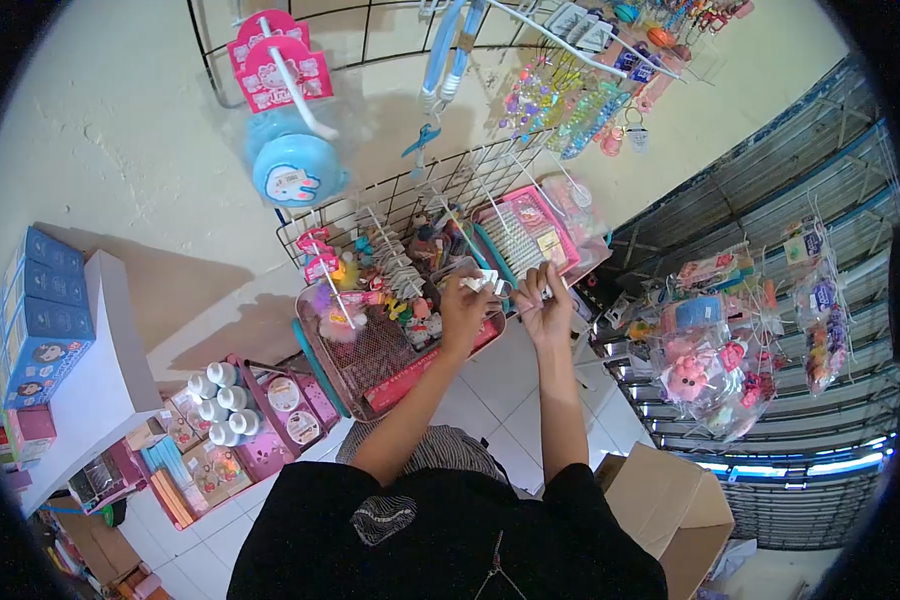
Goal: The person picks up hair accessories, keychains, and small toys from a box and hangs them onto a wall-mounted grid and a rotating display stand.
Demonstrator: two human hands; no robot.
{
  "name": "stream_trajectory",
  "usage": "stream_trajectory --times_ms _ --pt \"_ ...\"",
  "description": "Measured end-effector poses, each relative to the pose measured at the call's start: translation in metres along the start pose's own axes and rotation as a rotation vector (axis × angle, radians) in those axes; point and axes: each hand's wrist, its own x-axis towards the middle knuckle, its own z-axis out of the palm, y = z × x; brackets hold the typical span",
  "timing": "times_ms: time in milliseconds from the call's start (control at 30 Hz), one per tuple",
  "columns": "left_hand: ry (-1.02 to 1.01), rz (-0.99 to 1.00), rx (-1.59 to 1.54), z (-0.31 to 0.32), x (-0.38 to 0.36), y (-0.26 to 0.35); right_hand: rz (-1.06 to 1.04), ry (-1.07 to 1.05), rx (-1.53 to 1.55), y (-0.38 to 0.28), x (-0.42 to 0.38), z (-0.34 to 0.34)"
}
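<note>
My left hand (462, 312) is closed around small white pieces (482, 282), which look like tags or clips; their exact kind is too small to tell. Close beside it, my right hand (544, 308) has its fingers pinched together by a thin ring-like bit, and what they grip is mostly hidden. Both hands are raised in front of the wire rack (380, 200), over the right end of a mesh basket (375, 360). Small keychains and plush charms (395, 305) hang on the rack's prongs to the left of my hands.
A pink-framed tray (530, 230) stands just behind my right hand. White rack hooks (300, 90) jut out above, one with a blue rabbit pouch (295, 170). White-capped bottles (232, 400) are at lower left, a cardboard box (670, 500) at lower right, bagged toys (695, 370) at right.
</note>
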Motion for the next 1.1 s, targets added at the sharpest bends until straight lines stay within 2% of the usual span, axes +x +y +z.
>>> stream_trajectory --times_ms 33,67,133,467,533,600,733,833,933,1033,1100 --pt "-0.003 0.188 0.140 0.001 0.000 0.001 0.001 0.037 0.015 0.003 -0.003 -0.007" --pt "-0.006 0.183 0.140 0.001 0.001 0.001 0.001 0.074 0.030 0.005 -0.005 -0.013" --pt "0.010 0.307 0.374 0.001 0.005 0.002 0.009 0.098 0.057 0.008 -0.008 -0.020" --pt "0.027 0.320 0.654 0.000 0.017 0.008 0.039 0.128 0.079 0.023 0.000 -0.033" --pt "0.075 0.307 0.833 0.000 0.017 0.010 0.044 0.137 0.096 0.028 0.003 -0.035" --pt "0.072 0.333 0.810 -0.002 0.018 0.009 0.041 0.211 0.102 0.033 0.006 -0.035" --pt "0.081 0.430 0.863 -0.004 0.016 0.007 0.043 0.223 0.143 0.039 0.004 -0.039" --pt "0.054 0.318 0.743 -0.001 0.016 0.011 0.048 0.205 0.160 0.040 0.002 -0.039" --pt "0.034 0.330 0.739 -0.001 0.015 0.012 0.026 0.206 0.120 0.041 0.000 -0.036" --pt "0.043 0.422 0.728 -0.004 0.018 0.006 0.030 0.184 0.196 0.041 -0.001 -0.036" --pt "0.048 0.409 0.729 -0.004 0.019 0.005 0.045 0.227 0.227 0.040 -0.001 -0.034"
